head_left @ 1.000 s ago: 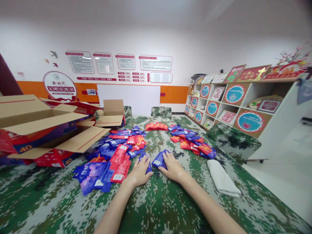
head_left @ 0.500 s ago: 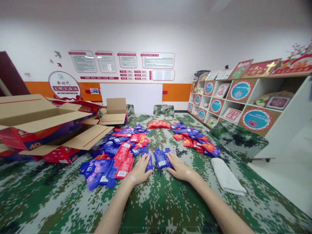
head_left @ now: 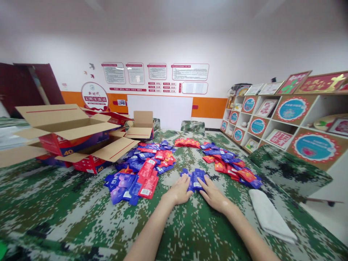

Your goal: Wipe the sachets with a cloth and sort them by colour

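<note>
Small blue packets with pale printing lie side by side on the camouflage cloth in front of me. My left hand rests flat over the left-hand packet, fingers stretched forward. Fingers apart, my right hand lies on the right edge of the blue packets. Both hands partly cover them, so their exact number is hidden. Left of my hands spreads a loose heap of blue and red packets. A row of overlapping red packets sits farther off, and an overlapping blue-and-red pile is at the right.
Open cardboard boxes stand stacked on the table's left. A folded white cloth lies near my right forearm. Camouflage-covered chairs stand at the right and far side. Beyond them is a shelf unit with framed pictures.
The blue packets have come together: the gap between the left-hand one and the others has closed as my hands drew nearer each other. My view has turned slightly left.
</note>
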Demonstrator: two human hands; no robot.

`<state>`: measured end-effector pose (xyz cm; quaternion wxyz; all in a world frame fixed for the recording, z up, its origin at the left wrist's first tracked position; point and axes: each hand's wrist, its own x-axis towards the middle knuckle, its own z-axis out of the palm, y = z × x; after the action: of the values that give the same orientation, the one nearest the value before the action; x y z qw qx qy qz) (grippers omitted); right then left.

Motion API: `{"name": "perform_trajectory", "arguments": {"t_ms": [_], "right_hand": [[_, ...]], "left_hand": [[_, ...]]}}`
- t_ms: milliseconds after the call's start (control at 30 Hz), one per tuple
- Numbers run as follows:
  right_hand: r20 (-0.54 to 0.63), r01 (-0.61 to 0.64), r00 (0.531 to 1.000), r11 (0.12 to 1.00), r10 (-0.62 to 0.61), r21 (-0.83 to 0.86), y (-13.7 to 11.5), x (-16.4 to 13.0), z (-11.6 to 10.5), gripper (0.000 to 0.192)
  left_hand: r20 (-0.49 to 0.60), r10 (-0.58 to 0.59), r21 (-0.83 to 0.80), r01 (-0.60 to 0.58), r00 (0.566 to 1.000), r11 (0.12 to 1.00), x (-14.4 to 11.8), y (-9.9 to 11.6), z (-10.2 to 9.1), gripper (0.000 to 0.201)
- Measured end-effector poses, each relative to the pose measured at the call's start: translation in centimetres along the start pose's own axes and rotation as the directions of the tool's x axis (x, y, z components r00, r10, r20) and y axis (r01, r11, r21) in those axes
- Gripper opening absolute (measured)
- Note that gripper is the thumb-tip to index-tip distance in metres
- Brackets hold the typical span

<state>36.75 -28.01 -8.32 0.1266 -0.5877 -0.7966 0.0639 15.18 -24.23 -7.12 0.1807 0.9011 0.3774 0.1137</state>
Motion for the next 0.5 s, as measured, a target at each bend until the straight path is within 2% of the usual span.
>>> {"name": "perform_trajectory", "arguments": {"t_ms": [133, 233, 300, 367, 433, 500], "right_hand": [[-0.025, -0.005, 1.000, 0.999, 0.004, -0.041, 1.0, 0.1, 0.0, 0.056], [-0.080, -0.009, 0.997, 0.999, 0.005, -0.050, 0.3, 0.9, -0.5, 0.061], [-0.142, 0.028, 0.989, 0.999, -0.032, -0.036, -0.8, 1.9, -0.8, 0.062], [-0.167, 0.094, 0.982, 0.996, -0.093, 0.002, -2.4, 3.1, -0.8, 0.060], [-0.151, 0.153, 0.978, 0.987, -0.145, 0.049, -4.4, 4.5, -0.6, 0.060], [-0.130, 0.196, 0.974, 0.976, -0.184, 0.093, -6.5, 5.8, 0.0, 0.062]], "left_hand": [[-0.029, 0.029, -0.008, -0.029, 0.999, 1.000, 0.7, 0.9, 0.0, 0.069], [-0.196, -0.027, 0.045, 0.037, 0.980, 0.998, -0.3, -0.5, -2.0, 0.069], [-0.340, -0.111, 0.125, 0.162, 0.934, 0.979, -1.8, -2.8, -4.4, 0.075], [-0.447, -0.266, 0.179, 0.377, 0.854, 0.909, -3.6, -5.6, -7.0, 0.078], [-0.480, -0.406, 0.211, 0.552, 0.778, 0.807, -5.5, -8.3, -9.0, 0.081], [-0.466, -0.487, 0.245, 0.637, 0.738, 0.731, -7.0, -10.5, -10.1, 0.086]]}}
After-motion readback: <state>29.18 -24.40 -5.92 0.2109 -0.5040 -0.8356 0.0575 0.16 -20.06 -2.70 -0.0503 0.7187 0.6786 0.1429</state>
